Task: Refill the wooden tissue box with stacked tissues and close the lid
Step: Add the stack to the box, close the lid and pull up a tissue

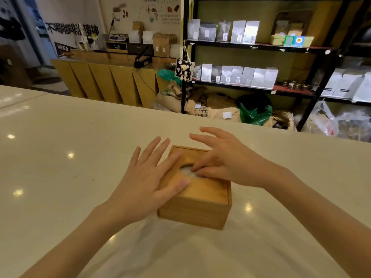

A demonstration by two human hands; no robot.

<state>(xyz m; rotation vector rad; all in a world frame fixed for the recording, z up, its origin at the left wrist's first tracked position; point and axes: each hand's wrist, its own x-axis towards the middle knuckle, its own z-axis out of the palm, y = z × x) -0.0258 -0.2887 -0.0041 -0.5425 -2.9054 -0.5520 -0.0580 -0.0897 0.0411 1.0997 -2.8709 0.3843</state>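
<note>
Both forearms reach in over the pale countertop (60,137) toward the wooden tissue box (197,207), which sits at centre with its lid (202,189) on. Left hand (146,181) lies flat on the lid, fingers straight and spread. Right hand (222,157) has fingertips at the oval opening, where white tissue (186,170) shows, its other fingers splayed wide.
</note>
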